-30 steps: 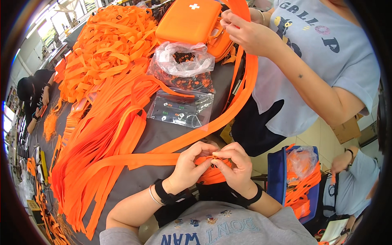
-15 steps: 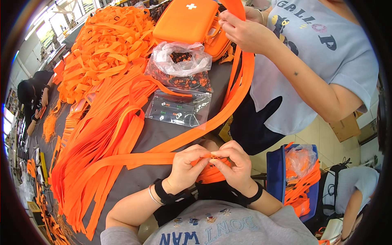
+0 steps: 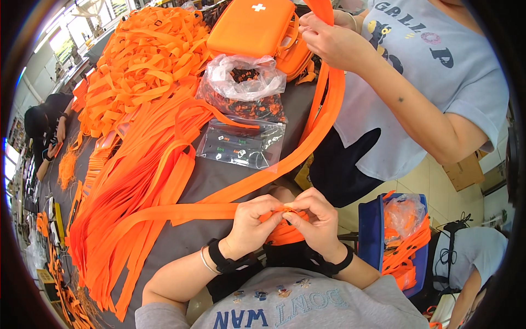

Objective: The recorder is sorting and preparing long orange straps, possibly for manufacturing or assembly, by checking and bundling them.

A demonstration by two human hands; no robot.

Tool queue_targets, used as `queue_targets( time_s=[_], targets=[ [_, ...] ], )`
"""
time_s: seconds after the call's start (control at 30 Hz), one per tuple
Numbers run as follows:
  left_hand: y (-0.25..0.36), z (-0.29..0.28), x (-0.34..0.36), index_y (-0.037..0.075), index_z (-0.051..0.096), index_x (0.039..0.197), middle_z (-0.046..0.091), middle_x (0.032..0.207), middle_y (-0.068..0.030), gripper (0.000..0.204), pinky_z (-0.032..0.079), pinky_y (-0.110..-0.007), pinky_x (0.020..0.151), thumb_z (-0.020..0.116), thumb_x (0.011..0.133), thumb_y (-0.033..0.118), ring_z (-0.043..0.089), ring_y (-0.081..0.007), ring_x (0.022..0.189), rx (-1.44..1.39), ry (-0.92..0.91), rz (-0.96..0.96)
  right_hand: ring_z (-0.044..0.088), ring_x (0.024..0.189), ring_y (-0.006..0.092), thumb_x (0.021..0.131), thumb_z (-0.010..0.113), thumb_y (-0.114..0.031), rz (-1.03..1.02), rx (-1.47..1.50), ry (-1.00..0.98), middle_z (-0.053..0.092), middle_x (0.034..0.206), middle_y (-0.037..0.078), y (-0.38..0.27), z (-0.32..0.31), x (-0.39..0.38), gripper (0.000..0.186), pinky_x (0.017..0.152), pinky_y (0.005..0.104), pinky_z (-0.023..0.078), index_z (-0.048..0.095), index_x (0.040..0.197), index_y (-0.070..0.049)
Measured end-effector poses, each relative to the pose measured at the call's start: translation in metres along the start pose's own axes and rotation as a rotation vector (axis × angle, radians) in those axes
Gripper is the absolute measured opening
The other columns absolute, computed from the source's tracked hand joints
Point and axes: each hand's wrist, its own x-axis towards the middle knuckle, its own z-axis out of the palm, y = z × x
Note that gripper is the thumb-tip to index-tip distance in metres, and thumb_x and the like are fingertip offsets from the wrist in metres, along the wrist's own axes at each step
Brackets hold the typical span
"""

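Observation:
At the near edge of the table, my left hand (image 3: 253, 220) and my right hand (image 3: 316, 220) meet, their thumbs and forefingers pinched on the end of an orange zipper tape (image 3: 189, 211). The tape runs from the pile at the left into my left fingers. Between the fingertips, the small detail of the tape end is mostly hidden. Below my hands, over my lap, hang more folds of orange tape (image 3: 285, 234). Dark bands circle both my wrists.
A bundle of orange zipper tapes (image 3: 118, 203) and a tangled orange heap (image 3: 145, 55) cover the table. Beyond my hands lie a clear pouch (image 3: 241, 148), a bag of small parts (image 3: 244, 101) and orange cases (image 3: 249, 30). A co-worker's hand (image 3: 339, 46) holds tape; a blue bin (image 3: 372, 236) stands right.
My fingertips have drawn slightly closer together over the tape end, covering more of it. The co-worker's hands have shifted slightly right in the picture.

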Motion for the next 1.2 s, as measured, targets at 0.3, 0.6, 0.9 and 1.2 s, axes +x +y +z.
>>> queue_targets(
  time_s=[0.3,0.6,0.9,1.2],
  targets=[
    [-0.009,0.002,0.001,-0.002,0.064,0.091,0.061,0.082,-0.0072,0.012,0.046,-0.027,0.068,0.062,0.079,-0.001,0.058,-0.0148,0.073,-0.207,0.012,-0.165,0.055,0.077,0.0104,0.080,0.065,0.002,0.061,0.135,-0.015,0.051,0.087,0.005,0.002,0.000,0.003,0.012,0.069,0.0218,0.047,0.063,0.092,0.002],
    [-0.011,-0.004,0.000,-0.003,0.063,0.089,0.059,0.081,-0.0020,0.006,0.043,-0.020,0.061,0.060,0.084,-0.001,0.053,-0.0057,0.070,-0.030,-0.062,-0.132,0.056,0.077,0.0085,0.082,0.064,0.002,0.180,0.220,-0.090,0.052,0.088,0.003,0.004,-0.004,0.004,0.010,0.066,0.0214,0.048,0.064,0.092,0.002],
    [-0.009,0.002,0.007,-0.002,0.058,0.101,0.061,0.086,-0.0006,0.014,0.045,-0.019,0.069,0.058,0.087,-0.001,0.056,-0.0043,0.079,-0.404,-0.076,-0.345,0.055,0.073,0.0053,0.084,0.063,0.000,0.289,0.295,0.004,0.058,0.085,0.002,0.016,-0.004,0.006,0.011,0.063,0.0186,0.045,0.061,0.094,0.002],
    [-0.025,0.003,-0.001,-0.001,0.058,0.103,0.065,0.091,-0.0050,0.018,0.048,-0.022,0.072,0.059,0.085,-0.002,0.061,-0.0089,0.081,-0.267,0.058,-0.178,0.056,0.069,0.0052,0.082,0.063,0.002,0.330,0.296,-0.103,0.057,0.088,0.002,0.016,-0.006,0.012,0.011,0.060,0.0174,0.044,0.061,0.093,0.002]
  ],
)
